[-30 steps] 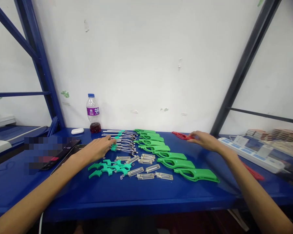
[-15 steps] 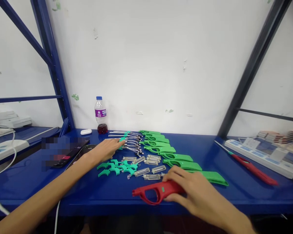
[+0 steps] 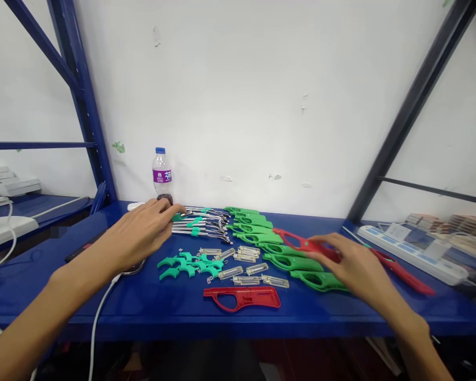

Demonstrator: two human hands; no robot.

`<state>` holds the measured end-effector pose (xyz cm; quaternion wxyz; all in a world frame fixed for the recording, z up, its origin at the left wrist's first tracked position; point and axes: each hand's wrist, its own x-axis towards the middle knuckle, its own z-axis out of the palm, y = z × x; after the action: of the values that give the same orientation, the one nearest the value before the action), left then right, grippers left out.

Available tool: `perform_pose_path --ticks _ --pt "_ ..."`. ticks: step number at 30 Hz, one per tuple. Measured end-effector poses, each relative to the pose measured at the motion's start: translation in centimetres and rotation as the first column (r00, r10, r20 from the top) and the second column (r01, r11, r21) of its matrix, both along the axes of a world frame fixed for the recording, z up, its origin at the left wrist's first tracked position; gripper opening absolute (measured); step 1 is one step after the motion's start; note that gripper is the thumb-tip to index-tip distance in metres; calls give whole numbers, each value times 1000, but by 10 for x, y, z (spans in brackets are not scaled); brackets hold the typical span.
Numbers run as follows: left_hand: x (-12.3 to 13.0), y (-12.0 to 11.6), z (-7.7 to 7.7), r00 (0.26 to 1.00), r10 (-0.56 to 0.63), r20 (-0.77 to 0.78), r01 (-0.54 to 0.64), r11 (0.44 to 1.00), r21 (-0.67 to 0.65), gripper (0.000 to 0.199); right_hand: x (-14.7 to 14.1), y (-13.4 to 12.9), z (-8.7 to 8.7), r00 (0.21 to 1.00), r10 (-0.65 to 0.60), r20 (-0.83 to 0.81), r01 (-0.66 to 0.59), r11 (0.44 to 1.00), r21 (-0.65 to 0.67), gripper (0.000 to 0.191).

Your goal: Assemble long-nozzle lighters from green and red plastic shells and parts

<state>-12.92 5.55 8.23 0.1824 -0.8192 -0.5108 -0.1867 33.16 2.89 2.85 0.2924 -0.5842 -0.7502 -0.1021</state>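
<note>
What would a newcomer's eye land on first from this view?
Probably the bright red shell lying near the front edge of the blue table, then the red piece in the right hand, by the row of green shells. Next come the teal pieces left of the clear tubes.

- Open to you: the front strip of glossy blue tabletop [image 3: 154, 309], between a thin white cable [image 3: 97, 317] and a flat red plastic shell [image 3: 262, 297].
- Also open: the back stretch, right of the diagonal row of green plastic shells [image 3: 291, 263].
- Blocking your middle: curved teal plastic pieces [image 3: 186, 266] and small clear rectangular cases [image 3: 246, 280].
- Bounding your right: a long red plastic lighter [image 3: 404, 274] beside a white power strip [image 3: 416, 256].
- Behind everything: a white wall [image 3: 238, 106].
</note>
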Motion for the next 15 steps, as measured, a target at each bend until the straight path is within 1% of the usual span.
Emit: perform_pose_path --ticks 2,3,4,5,7,9,11,15 --pt "3 -22 -9 998 -20 66 20 1000 11 40 37 19 -5 988 -154 -10 153 988 -35 50" --pt "5 -32 -17 991 -54 121 57 998 -25 42 53 28 -8 983 -184 -7 183 979 -88 51" --pt "8 -41 -26 977 -96 193 99 995 -5 44 66 37 -13 983 -182 -11 178 973 -145 50" --pt "10 -48 -36 971 -93 221 95 995 4 46 76 45 -17 985 -174 -16 167 967 -193 49" --pt "16 -59 -56 960 -97 262 95 995 21 45 87 58 -24 987 -157 -21 148 960 -236 51" --pt "21 -66 -73 924 -161 348 151 987 56 42 89 64 -27 988 -152 -27 141 959 -245 55" --pt "26 -68 -85 893 -190 408 173 982 79 40 84 65 -26 989 -143 -37 129 959 -253 56" --pt "30 -69 -100 882 -159 444 151 987 55 38 63 66 -19 998 -43 -49 27 954 -298 54"
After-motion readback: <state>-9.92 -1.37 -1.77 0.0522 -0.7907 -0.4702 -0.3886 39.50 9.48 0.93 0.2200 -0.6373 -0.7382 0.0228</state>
